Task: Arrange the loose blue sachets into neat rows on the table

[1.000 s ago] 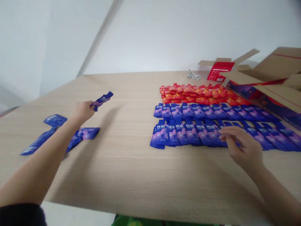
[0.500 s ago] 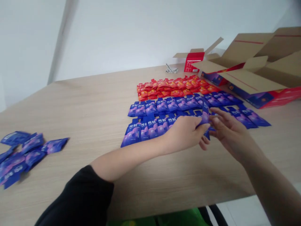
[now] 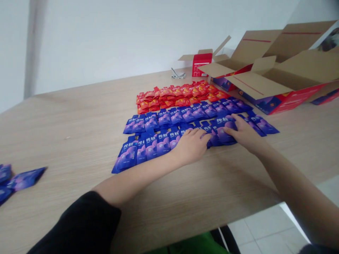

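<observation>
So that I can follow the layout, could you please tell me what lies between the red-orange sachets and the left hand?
The head view shows a row of blue-purple pouches between the red-orange sachets and the left hand.

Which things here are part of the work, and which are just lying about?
Part of the work: left hand, right hand, blue pouches under them.
Lying about: red-orange pouches, opened cardboard carton, small red box, small metal item.

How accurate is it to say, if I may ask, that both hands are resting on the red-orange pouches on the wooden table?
No: in the head view, the left hand and right hand rest on the blue-purple pouches, not the red-orange pouches, on the wooden table.
</observation>
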